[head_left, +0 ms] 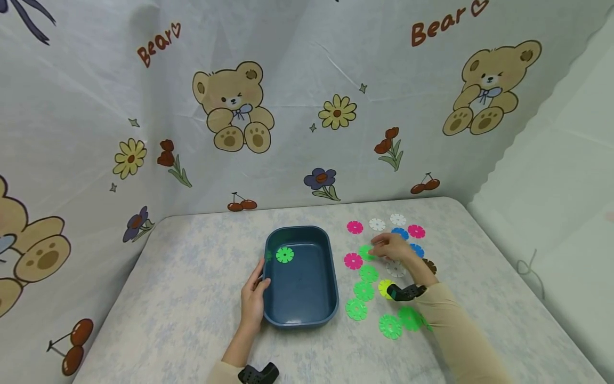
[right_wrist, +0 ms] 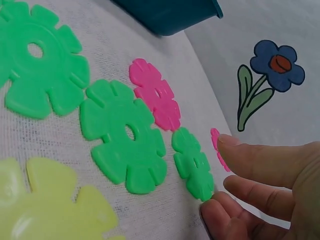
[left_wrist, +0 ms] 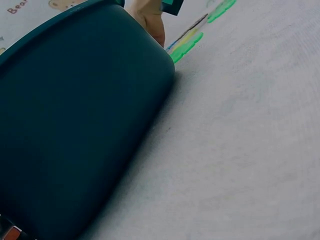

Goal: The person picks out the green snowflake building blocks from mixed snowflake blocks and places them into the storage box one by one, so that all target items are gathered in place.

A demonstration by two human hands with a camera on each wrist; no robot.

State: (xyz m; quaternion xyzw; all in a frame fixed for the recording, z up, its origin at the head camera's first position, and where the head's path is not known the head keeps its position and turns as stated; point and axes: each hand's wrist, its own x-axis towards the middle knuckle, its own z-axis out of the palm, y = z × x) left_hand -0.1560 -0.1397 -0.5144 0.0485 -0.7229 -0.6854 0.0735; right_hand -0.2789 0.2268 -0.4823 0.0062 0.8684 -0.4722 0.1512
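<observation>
Left hand (head_left: 252, 298) gripped near-left rim of blue tray (head_left: 331, 266), thumb hooked inside, steadying it. Right hand (head_left: 390, 248), fingers part-curled, tips touching green disc (right_wrist: 193, 163), not yet lifted; pink disc (right_wrist: 155, 93) just beyond fingertips.

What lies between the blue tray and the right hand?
In the head view, one pink disc lies on the table between the tray and the right hand, whose fingers touch a green disc.

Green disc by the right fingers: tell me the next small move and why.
Probably pinch the green disc and lift it. The right hand has fingertips at its edge but no grip yet, one green disc already lies in the tub, and the left hand holds the tub.
</observation>
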